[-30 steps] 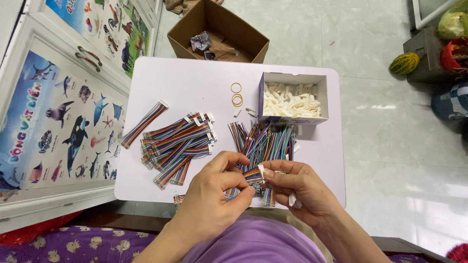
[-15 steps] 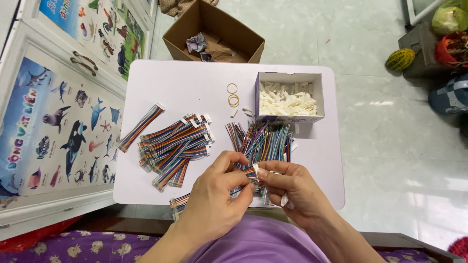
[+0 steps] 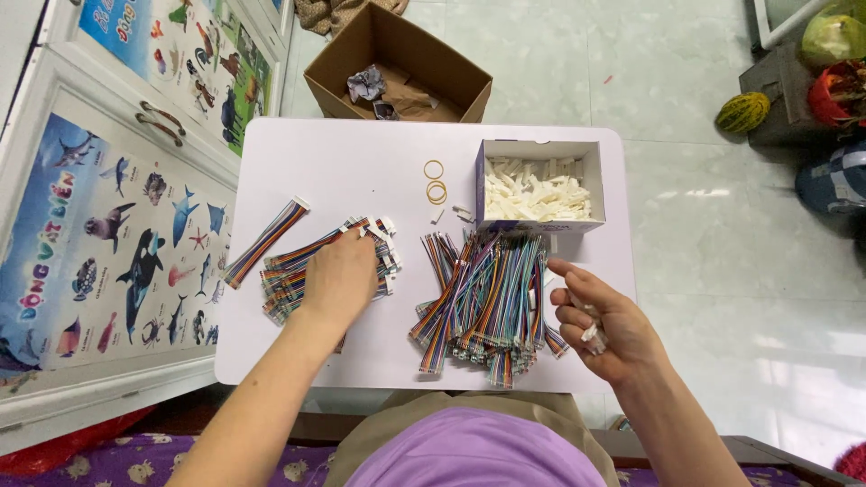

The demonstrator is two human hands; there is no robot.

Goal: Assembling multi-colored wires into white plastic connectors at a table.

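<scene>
Under the left hand [image 3: 341, 275], rainbow-striped ribbon cables [image 3: 298, 266] lie fanned, white-tipped.

Rainbow-striped ribbon cables [image 3: 483, 302], white table [image 3: 361, 171]

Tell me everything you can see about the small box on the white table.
The small box is an open-topped cardboard carton, white inside with a bluish printed front wall. It sits upright near the far right corner of the white table, roughly half filled with small white plastic pieces. The pile of rainbow ribbon cables reaches its front wall. Neither hand touches it.
</scene>
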